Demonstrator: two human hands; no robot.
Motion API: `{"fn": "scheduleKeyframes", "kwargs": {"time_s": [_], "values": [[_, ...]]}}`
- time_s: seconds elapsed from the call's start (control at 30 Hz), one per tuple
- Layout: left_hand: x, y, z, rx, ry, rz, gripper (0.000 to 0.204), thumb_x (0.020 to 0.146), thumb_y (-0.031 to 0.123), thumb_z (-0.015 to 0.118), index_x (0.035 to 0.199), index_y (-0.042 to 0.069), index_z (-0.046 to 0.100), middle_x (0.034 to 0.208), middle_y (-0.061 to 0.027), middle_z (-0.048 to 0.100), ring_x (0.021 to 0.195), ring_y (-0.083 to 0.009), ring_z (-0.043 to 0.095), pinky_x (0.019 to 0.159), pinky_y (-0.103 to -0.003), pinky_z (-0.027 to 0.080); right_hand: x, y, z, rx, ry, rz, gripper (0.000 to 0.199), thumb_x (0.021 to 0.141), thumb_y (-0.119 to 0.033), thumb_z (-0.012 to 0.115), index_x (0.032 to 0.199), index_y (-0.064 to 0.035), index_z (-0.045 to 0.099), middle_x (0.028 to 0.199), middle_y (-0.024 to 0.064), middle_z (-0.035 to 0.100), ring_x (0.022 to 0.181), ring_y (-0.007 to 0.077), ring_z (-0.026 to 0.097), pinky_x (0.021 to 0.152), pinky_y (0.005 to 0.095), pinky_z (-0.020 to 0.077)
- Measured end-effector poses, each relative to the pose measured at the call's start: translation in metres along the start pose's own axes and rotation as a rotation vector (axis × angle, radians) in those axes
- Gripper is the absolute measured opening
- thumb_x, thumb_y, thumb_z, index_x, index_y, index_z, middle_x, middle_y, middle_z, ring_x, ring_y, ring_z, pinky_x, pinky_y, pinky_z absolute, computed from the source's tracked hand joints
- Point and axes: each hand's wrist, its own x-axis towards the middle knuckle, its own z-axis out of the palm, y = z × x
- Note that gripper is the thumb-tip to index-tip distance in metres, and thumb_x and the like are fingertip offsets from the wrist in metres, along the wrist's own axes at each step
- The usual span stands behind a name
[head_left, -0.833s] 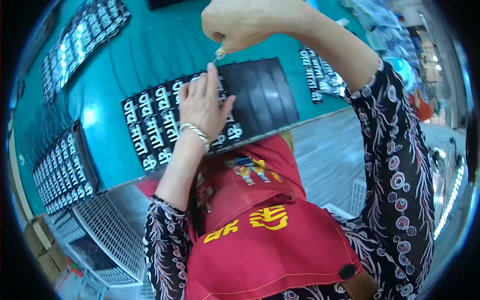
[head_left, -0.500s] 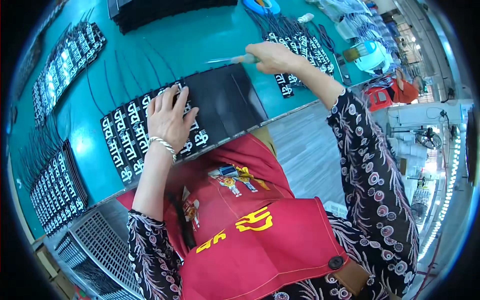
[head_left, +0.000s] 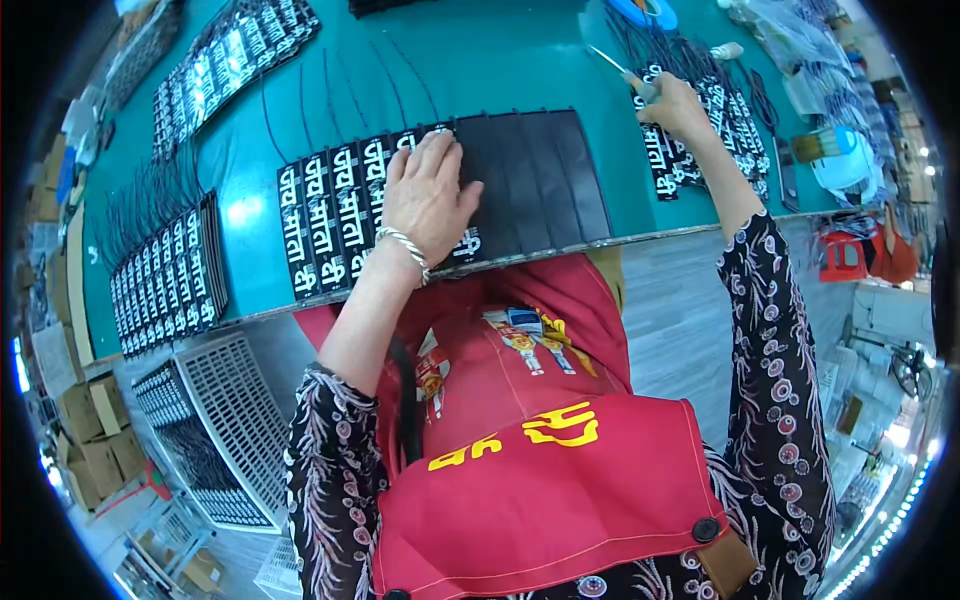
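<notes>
While the left hand [head_left: 428, 195] lies open, flat on the row of black strips [head_left: 345, 215], the right hand [head_left: 672, 105] grips a thin tool [head_left: 622, 68]; strips judged light, flexible, best lifted by their edges.

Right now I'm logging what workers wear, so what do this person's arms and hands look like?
Both arms wear dark sleeves printed with pale swirls and reddish rings. The left sleeve is pushed up near the elbow; the right sleeve ends partway down the forearm. The left hand has a silver bracelet at the wrist. The right hand is bare.
</notes>
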Motion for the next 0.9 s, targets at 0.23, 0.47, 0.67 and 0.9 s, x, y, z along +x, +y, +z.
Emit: {"fn": "scheduleKeyframes", "kwargs": {"time_s": [0.23, 0.47, 0.67, 0.9], "values": [[-0.009, 0.001, 0.003, 0.042, 0.011, -0.031, 0.06, 0.091, 0.042, 0.064, 0.134, 0.001, 0.054, 0.144, -0.0157, 0.049, 0.14, -0.0295, 0.041, 0.116, -0.049, 0.027, -0.01, 0.001, 0.004, 0.147, 0.035, 0.008, 0.048, 0.063, -0.014, 0.082, 0.105, 0.0035, 0.064, 0.088, 0.016, 0.067, 0.076, 0.0261, 0.065, 0.068, 0.0396, 0.0523], [-0.017, -0.004, 0.008, 0.009, 0.069, -0.031, 0.058, 0.091, 0.041, 0.065, 0.135, 0.004, 0.056, 0.144, -0.0139, 0.05, 0.14, -0.0297, 0.042, 0.117, -0.049, 0.027, -0.016, -0.014, 0.001, 0.246, -0.017, -0.055, 0.04, 0.065, -0.009, 0.077, 0.099, 0.0016, 0.06, 0.08, 0.0101, 0.06, 0.063, 0.0206, 0.059, 0.054, 0.0361, 0.0476], [-0.017, -0.003, 0.01, -0.003, 0.071, -0.028, 0.057, 0.091, 0.041, 0.066, 0.134, 0.005, 0.057, 0.143, -0.0134, 0.051, 0.139, -0.0291, 0.042, 0.118, -0.049, 0.026, -0.024, -0.056, -0.031, 0.318, 0.448, -0.582, 0.035, 0.084, -0.018, 0.073, 0.113, -0.0019, 0.062, 0.089, 0.0057, 0.064, 0.078, 0.0153, 0.063, 0.069, 0.0326, 0.0516], [-0.018, -0.01, 0.02, -0.057, 0.113, -0.048, 0.053, 0.097, 0.045, 0.057, 0.132, 0.006, 0.059, 0.142, -0.0122, 0.054, 0.137, -0.0284, 0.046, 0.117, -0.048, 0.027, -0.055, -0.152, -0.014, 1.166, -0.06, -0.261, 0.031, 0.084, -0.006, 0.074, 0.113, -0.0043, 0.06, 0.07, 0.0014, 0.062, 0.053, 0.0084, 0.058, 0.046, 0.0208, 0.0412]]}}
